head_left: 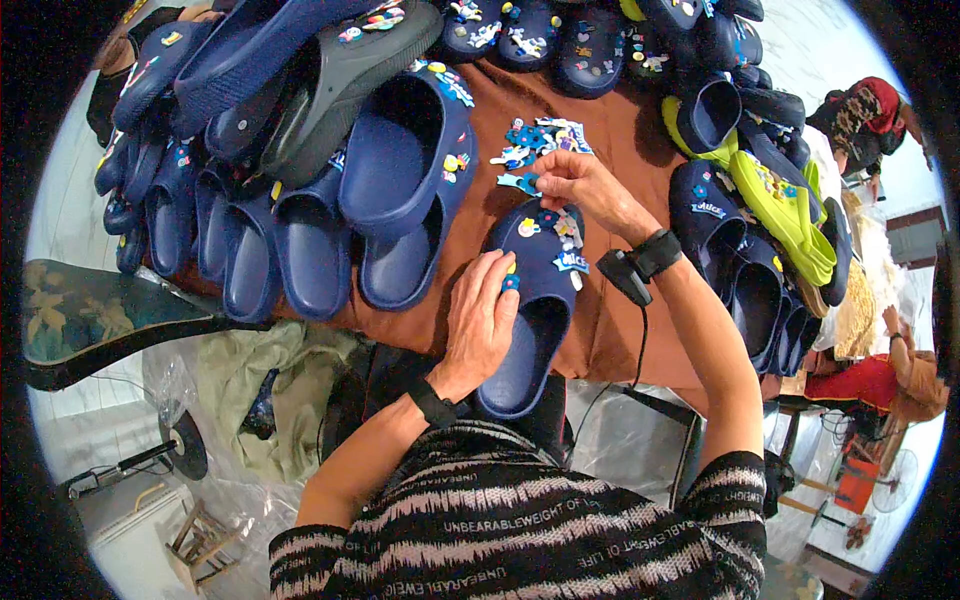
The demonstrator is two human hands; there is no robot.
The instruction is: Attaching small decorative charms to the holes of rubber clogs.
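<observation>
A navy blue clog point(545, 272) lies on the brown cloth in front of me, its toe pointing away and its heel toward my body. Several charms sit on its upper, among them a blue-and-white lettered charm point(571, 262). My left hand point(474, 325) is closed against the clog's left side, steadying it, with the fingertips by a small blue charm point(511, 283). Just beyond the toe, my right hand point(590, 192) pinches a light blue charm point(520, 182). It is beside a loose pile of colourful charms point(548, 135). My right fingertips partly cover the pinched piece.
Navy and grey clogs point(400, 155) are stacked at the left. More navy clogs point(590, 55) line the far side, and lime green clogs point(785, 205) lie among others at the right. A dark chair part point(110, 320) stands at the left. Other people point(865, 120) are at the far right.
</observation>
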